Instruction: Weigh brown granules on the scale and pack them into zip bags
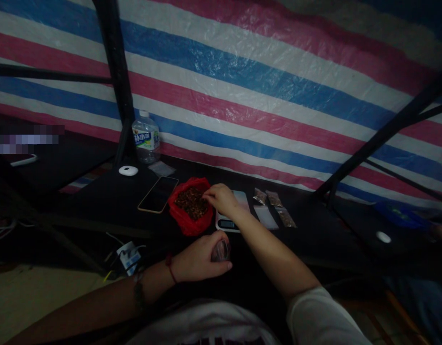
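Note:
My left hand (pixel 201 256) is wrapped round a small clear plastic bag (pixel 221 251) near the front edge of the black table, with the bag's mouth facing up. Just beyond it, my right hand (pixel 224 199) reaches over a white digital scale (pixel 226 224), its fingertips pinched together at the right rim of a red plastic bag (pixel 176 224). Whatever the pinch holds is too small to make out. Brown dried bits (pixel 192 203) fill the open red bag. Right of the scale lie flat clear bags (pixel 266 217) and several small filled bags (pixel 285 217).
A phone (pixel 158 194) lies left of the red bag. Behind it stand a clear bottle (pixel 146 139) and a white oval case (pixel 128 170). A power strip (pixel 128 256) hangs below the table's front edge. Dark metal posts (pixel 116 62) frame the table.

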Demonstrator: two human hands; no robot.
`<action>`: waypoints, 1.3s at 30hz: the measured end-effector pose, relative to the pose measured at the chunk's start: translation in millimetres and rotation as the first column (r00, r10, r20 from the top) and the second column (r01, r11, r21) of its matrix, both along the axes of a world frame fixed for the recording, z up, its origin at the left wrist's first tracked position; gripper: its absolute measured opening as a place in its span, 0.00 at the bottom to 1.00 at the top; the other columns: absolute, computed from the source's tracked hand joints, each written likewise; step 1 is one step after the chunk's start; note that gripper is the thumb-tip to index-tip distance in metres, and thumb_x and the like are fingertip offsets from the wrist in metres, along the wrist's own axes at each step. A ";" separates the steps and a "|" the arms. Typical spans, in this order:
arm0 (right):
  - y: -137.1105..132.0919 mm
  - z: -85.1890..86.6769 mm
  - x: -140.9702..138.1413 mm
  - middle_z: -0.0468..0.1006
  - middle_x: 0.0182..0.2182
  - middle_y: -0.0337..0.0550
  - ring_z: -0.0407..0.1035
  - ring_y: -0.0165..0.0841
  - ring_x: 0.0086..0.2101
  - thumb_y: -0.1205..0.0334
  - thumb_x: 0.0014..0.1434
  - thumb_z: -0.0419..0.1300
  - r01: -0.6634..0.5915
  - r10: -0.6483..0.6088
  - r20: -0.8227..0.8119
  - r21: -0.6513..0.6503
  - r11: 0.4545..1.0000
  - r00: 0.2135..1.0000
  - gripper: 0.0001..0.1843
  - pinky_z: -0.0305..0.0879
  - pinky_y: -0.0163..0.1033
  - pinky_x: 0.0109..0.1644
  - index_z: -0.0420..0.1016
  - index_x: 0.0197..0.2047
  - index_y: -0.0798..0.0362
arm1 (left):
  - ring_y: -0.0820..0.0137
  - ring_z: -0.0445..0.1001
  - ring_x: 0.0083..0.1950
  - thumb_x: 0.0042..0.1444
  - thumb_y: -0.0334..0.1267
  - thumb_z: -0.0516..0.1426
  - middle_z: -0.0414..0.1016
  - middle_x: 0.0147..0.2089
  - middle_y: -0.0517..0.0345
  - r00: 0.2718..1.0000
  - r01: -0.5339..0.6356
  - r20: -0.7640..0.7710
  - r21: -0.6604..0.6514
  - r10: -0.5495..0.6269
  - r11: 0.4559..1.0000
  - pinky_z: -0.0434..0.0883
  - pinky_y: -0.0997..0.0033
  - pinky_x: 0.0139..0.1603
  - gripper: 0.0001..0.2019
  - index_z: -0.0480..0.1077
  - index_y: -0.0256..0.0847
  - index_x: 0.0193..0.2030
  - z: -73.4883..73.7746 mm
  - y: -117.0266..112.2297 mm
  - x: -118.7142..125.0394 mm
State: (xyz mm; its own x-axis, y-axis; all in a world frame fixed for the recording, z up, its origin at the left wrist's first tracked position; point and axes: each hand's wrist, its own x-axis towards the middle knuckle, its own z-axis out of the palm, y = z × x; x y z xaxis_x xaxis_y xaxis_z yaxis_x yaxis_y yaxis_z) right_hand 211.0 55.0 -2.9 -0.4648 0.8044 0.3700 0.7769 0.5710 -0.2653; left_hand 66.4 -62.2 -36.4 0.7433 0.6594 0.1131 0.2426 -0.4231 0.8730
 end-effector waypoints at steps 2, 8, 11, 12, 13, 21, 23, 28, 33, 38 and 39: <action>-3.4 -1.1 -10.2 0.82 0.36 0.43 0.73 0.35 0.40 0.68 0.58 0.59 -0.067 0.069 0.045 -0.030 0.997 0.997 0.09 0.63 0.38 0.49 0.81 0.38 0.52 | 0.73 0.69 0.34 0.51 0.42 0.60 0.72 0.35 0.60 1.000 0.007 -0.007 -0.008 -0.007 1.000 0.66 0.76 0.32 0.16 0.64 0.40 0.44 -0.3 -0.1 0.3; 6.2 17.7 46.4 0.80 0.41 0.44 0.71 0.36 0.44 0.65 0.62 0.52 0.213 -0.186 -0.345 0.041 0.976 0.920 0.16 0.64 0.42 0.52 0.77 0.48 0.50 | 0.73 0.69 0.33 0.51 0.40 0.59 0.72 0.35 0.61 0.999 0.030 0.027 -0.050 -0.029 0.998 0.67 0.75 0.32 0.14 0.63 0.40 0.43 4.6 -0.9 0.4; 15.0 14.4 80.0 0.79 0.43 0.47 0.71 0.39 0.46 0.57 0.64 0.50 0.320 -0.303 -0.454 -0.041 0.947 0.838 0.17 0.63 0.44 0.54 0.77 0.47 0.54 | 0.71 0.69 0.36 0.49 0.39 0.60 0.72 0.37 0.59 0.999 -0.015 0.034 0.008 0.015 1.000 0.68 0.73 0.36 0.13 0.65 0.39 0.41 4.8 -0.7 1.9; 16.9 10.0 86.9 0.79 0.43 0.48 0.71 0.39 0.47 0.54 0.64 0.49 0.317 -0.324 -0.456 -0.095 0.944 0.829 0.19 0.63 0.45 0.54 0.77 0.46 0.54 | 0.70 0.70 0.37 0.49 0.39 0.60 0.72 0.37 0.58 0.999 -0.025 0.033 0.021 0.024 0.999 0.68 0.72 0.37 0.13 0.66 0.39 0.40 3.9 -0.4 2.5; 18.1 4.4 91.5 0.79 0.43 0.48 0.71 0.39 0.47 0.52 0.64 0.50 0.301 -0.337 -0.450 -0.150 0.942 0.827 0.20 0.63 0.45 0.54 0.77 0.46 0.54 | 0.70 0.70 0.37 0.49 0.39 0.61 0.72 0.38 0.57 0.999 -0.028 0.032 0.022 0.027 0.999 0.68 0.72 0.38 0.13 0.66 0.39 0.40 2.6 0.0 3.2; 21.2 -31.0 91.9 0.78 0.45 0.52 0.73 0.39 0.46 0.51 0.49 0.67 0.249 -0.308 -0.291 -0.224 0.942 0.906 0.31 0.65 0.43 0.52 0.72 0.53 0.57 | 0.71 0.71 0.38 0.50 0.40 0.61 0.73 0.39 0.58 0.998 -0.028 0.063 -0.050 0.031 0.998 0.69 0.72 0.38 0.14 0.66 0.39 0.42 -8.5 4.8 5.0; 22.6 -34.1 89.9 0.78 0.46 0.52 0.72 0.39 0.47 0.54 0.47 0.68 0.248 -0.289 -0.248 -0.183 0.951 0.925 0.29 0.63 0.44 0.54 0.74 0.50 0.57 | 0.71 0.71 0.38 0.50 0.40 0.61 0.73 0.39 0.57 0.998 -0.024 0.065 -0.048 0.027 0.999 0.69 0.72 0.38 0.14 0.66 0.39 0.42 -8.8 5.3 4.7; 26.8 -37.4 85.6 0.79 0.43 0.48 0.71 0.39 0.46 0.56 0.46 0.68 0.243 -0.266 -0.173 -0.141 0.960 0.948 0.20 0.62 0.44 0.54 0.78 0.43 0.55 | 0.71 0.71 0.39 0.50 0.41 0.61 0.73 0.40 0.57 0.998 -0.018 0.062 -0.052 0.022 0.998 0.69 0.72 0.39 0.15 0.66 0.39 0.42 -9.1 6.6 4.0; 29.4 -37.3 84.6 0.80 0.39 0.46 0.73 0.37 0.42 0.56 0.46 0.68 0.221 -0.250 -0.189 -0.164 0.961 0.949 0.18 0.64 0.42 0.50 0.79 0.40 0.55 | 0.71 0.71 0.39 0.50 0.41 0.61 0.73 0.40 0.57 0.998 -0.026 0.064 -0.061 0.030 0.998 0.69 0.72 0.39 0.15 0.66 0.39 0.43 -9.1 9.1 3.1; 28.6 -40.8 85.2 0.81 0.36 0.44 0.74 0.34 0.37 0.57 0.45 0.68 0.206 -0.273 -0.280 -0.244 0.948 0.920 0.20 0.66 0.39 0.45 0.77 0.42 0.55 | 0.71 0.71 0.38 0.50 0.41 0.61 0.73 0.39 0.59 0.997 -0.037 0.071 -0.062 0.041 0.997 0.69 0.72 0.39 0.14 0.66 0.40 0.42 -7.9 9.1 2.5; 27.9 -40.8 85.6 0.80 0.37 0.44 0.74 0.34 0.37 0.57 0.44 0.68 0.218 -0.293 -0.321 -0.250 0.944 0.901 0.22 0.66 0.39 0.45 0.76 0.44 0.55 | 0.72 0.71 0.38 0.50 0.41 0.61 0.73 0.38 0.59 0.996 -0.041 0.071 -0.067 0.046 0.997 0.69 0.73 0.39 0.14 0.66 0.40 0.42 -7.9 9.0 2.5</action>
